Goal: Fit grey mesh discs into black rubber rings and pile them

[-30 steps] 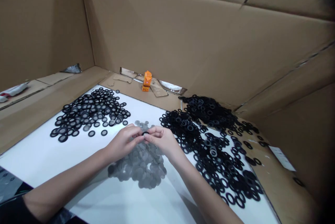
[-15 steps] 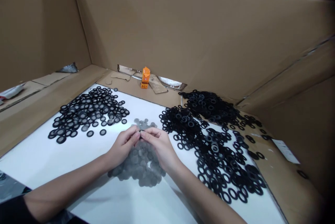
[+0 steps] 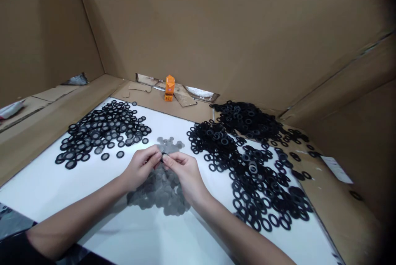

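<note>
My left hand (image 3: 142,166) and my right hand (image 3: 185,172) meet fingertip to fingertip above the white board (image 3: 133,238). Between them they pinch a small black ring (image 3: 162,157), mostly covered by the fingers; whether a disc sits inside it I cannot tell. Beneath the hands spreads a pile of thin grey discs (image 3: 163,199), partly hidden by them. On the left lies a heap of black rings with grey discs in their centres (image 3: 102,133). A large heap of open black rings (image 3: 260,186) covers the right side.
Another pile of black rings (image 3: 247,118) lies at the back right, partly on cardboard. An orange box (image 3: 169,87) stands behind the board. Tall cardboard walls (image 3: 198,29) surround the surface. A white paper slip (image 3: 336,169) is at the right.
The view has shifted slightly. Both hands stay together, and the black ring between the fingertips now shows more clearly.
</note>
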`<state>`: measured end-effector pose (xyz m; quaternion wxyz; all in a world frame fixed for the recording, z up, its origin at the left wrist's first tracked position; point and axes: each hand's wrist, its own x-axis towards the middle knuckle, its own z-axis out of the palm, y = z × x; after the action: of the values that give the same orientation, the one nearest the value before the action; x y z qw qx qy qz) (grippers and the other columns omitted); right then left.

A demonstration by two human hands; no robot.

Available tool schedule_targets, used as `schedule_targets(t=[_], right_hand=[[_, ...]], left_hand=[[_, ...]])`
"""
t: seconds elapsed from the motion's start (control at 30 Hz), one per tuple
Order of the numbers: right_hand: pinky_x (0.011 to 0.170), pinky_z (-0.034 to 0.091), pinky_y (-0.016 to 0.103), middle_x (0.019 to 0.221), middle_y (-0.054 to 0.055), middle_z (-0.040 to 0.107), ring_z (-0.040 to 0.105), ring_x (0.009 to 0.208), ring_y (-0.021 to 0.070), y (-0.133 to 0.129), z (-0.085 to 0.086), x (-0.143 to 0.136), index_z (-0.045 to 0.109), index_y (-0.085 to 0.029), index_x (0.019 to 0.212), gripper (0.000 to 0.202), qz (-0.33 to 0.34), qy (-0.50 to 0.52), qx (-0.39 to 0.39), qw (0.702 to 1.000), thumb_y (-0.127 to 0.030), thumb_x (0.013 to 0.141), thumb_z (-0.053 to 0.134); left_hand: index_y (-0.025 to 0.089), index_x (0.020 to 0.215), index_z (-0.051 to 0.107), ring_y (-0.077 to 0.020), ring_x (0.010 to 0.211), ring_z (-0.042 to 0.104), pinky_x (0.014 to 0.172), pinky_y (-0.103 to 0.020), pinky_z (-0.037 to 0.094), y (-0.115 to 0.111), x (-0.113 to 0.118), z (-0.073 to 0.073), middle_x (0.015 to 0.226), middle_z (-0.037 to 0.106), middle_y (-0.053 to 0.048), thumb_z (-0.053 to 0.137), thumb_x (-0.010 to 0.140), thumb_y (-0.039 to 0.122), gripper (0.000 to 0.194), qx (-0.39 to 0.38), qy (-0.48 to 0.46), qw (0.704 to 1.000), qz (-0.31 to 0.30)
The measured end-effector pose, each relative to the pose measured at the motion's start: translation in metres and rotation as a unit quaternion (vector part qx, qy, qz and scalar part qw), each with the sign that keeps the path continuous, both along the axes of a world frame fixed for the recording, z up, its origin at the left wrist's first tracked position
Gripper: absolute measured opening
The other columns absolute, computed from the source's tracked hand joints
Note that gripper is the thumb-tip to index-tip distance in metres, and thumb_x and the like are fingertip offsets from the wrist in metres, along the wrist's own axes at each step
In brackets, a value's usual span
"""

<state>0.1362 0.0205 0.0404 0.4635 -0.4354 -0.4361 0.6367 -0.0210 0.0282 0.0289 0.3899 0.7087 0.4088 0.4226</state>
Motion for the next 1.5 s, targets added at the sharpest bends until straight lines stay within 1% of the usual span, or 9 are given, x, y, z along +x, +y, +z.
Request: schedule_targets(t=[0.2, 0.4, 0.53, 0.67, 0.83, 0.93, 1.07, 1.33, 1.5], right_hand=[[0.055, 0.036, 0.022, 0.062, -0.001, 0.062, 0.051, 0.057, 0.0101, 0.004, 0.001, 0.01, 0.067, -0.014, 0.066, 0.021, 0.055, -0.043, -0.005, 0.998, -0.033, 0.066, 0.076], [0.052, 0.035, 0.022, 0.06, -0.001, 0.061, 0.049, 0.054, 0.0093, 0.012, 0.018, 0.016, 0.067, -0.013, 0.063, 0.02, 0.08, -0.119, 0.02, 0.989, -0.03, 0.061, 0.079], [0.056, 0.038, 0.023, 0.059, -0.001, 0.062, 0.052, 0.056, 0.0101, 0.014, 0.024, 0.014, 0.067, -0.013, 0.062, 0.023, 0.092, -0.081, 0.006, 0.993, -0.033, 0.06, 0.079], [0.062, 0.041, 0.024, 0.063, -0.001, 0.064, 0.056, 0.061, 0.0113, 0.01, 0.019, 0.01, 0.07, -0.015, 0.068, 0.024, 0.088, -0.001, -0.012, 0.996, -0.035, 0.061, 0.079], [0.063, 0.041, 0.024, 0.064, 0.0, 0.065, 0.057, 0.063, 0.0119, 0.01, 0.013, 0.011, 0.071, -0.015, 0.069, 0.022, 0.095, 0.0, -0.031, 0.995, -0.035, 0.064, 0.078], [0.062, 0.04, 0.024, 0.06, 0.0, 0.064, 0.056, 0.06, 0.0112, 0.013, 0.011, 0.012, 0.069, -0.014, 0.065, 0.022, 0.105, -0.008, -0.036, 0.994, -0.034, 0.062, 0.079], [0.065, 0.042, 0.024, 0.057, -0.002, 0.061, 0.056, 0.06, 0.0104, 0.013, 0.011, 0.01, 0.066, -0.014, 0.06, 0.025, 0.097, 0.018, -0.09, 0.991, -0.032, 0.058, 0.082], [0.061, 0.04, 0.023, 0.059, -0.001, 0.062, 0.054, 0.059, 0.01, 0.011, 0.008, 0.006, 0.067, -0.015, 0.063, 0.023, 0.064, 0.034, -0.063, 0.995, -0.033, 0.061, 0.08], [0.061, 0.04, 0.023, 0.059, -0.002, 0.062, 0.054, 0.059, 0.0103, 0.007, 0.005, 0.007, 0.067, -0.015, 0.064, 0.023, 0.072, 0.02, -0.053, 0.996, -0.033, 0.062, 0.08]], left_hand=[[0.017, 0.062, 0.045, -0.0104, 0.052, 0.04, 0.051, -0.023, 0.029, -0.001, 0.0, -0.001, 0.056, 0.045, 0.003, 0.042, 0.092, 0.029, 0.032, 0.022, 0.017, 1.0, 0.0], [0.018, 0.061, 0.041, -0.0105, 0.05, 0.036, 0.05, -0.024, 0.027, 0.0, 0.002, -0.002, 0.053, 0.039, 0.004, 0.042, 0.092, 0.03, 0.033, 0.035, 0.025, 0.999, 0.013], [0.019, 0.063, 0.038, -0.0112, 0.051, 0.035, 0.05, -0.024, 0.027, -0.002, 0.004, -0.001, 0.054, 0.037, 0.004, 0.04, 0.093, 0.033, 0.034, 0.038, 0.009, 0.999, 0.028], [0.02, 0.066, 0.037, -0.0116, 0.051, 0.034, 0.051, -0.025, 0.027, -0.006, 0.007, -0.003, 0.056, 0.035, 0.004, 0.038, 0.094, 0.036, 0.033, 0.028, -0.016, 0.998, 0.052], [0.019, 0.064, 0.037, -0.0113, 0.051, 0.033, 0.05, -0.025, 0.027, -0.006, 0.008, -0.003, 0.055, 0.034, 0.004, 0.041, 0.093, 0.042, 0.037, 0.0, -0.02, 0.998, 0.057], [0.019, 0.062, 0.038, -0.0105, 0.051, 0.033, 0.049, -0.024, 0.026, -0.005, 0.006, -0.002, 0.054, 0.036, 0.004, 0.041, 0.092, 0.043, 0.039, -0.046, -0.051, 0.997, 0.019], [0.018, 0.06, 0.04, -0.0095, 0.049, 0.032, 0.047, -0.024, 0.024, -0.002, 0.004, -0.005, 0.053, 0.039, 0.004, 0.042, 0.092, 0.046, 0.042, -0.094, -0.103, 0.99, -0.033], [0.018, 0.062, 0.04, -0.0086, 0.047, 0.031, 0.045, -0.022, 0.024, -0.004, 0.008, -0.009, 0.054, 0.039, 0.005, 0.042, 0.091, 0.047, 0.042, -0.098, -0.116, 0.988, -0.015], [0.018, 0.063, 0.041, -0.0092, 0.049, 0.035, 0.048, -0.022, 0.027, -0.006, 0.006, -0.008, 0.054, 0.04, 0.005, 0.042, 0.092, 0.044, 0.04, -0.051, -0.081, 0.995, 0.016]])
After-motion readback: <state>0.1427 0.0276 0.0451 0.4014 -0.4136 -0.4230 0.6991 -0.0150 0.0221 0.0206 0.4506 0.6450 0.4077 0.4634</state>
